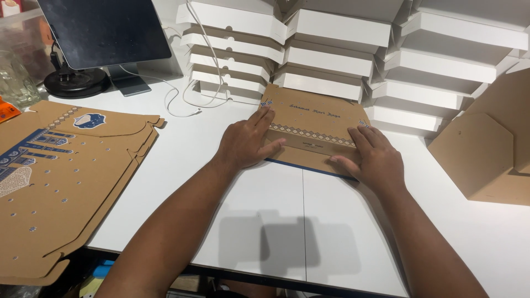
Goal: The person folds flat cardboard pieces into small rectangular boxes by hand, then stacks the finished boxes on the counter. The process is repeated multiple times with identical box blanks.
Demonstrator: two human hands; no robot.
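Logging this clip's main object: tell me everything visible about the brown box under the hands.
The brown box looks like kraft cardboard, flat and closed, printed with script lettering, a patterned band and a blue lower edge. It lies on the white table before stacked white boxes. The left hand presses its left side, the right hand its right, both palms down, fingers spread.

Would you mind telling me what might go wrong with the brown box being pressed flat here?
1. The left hand and right hand press the brown printed box close to the white box stacks; a push forward might nudge them.
2. The white cable trails beside the box and could snag.
3. The flat cardboard sheets overhang the table edge and may slip off.
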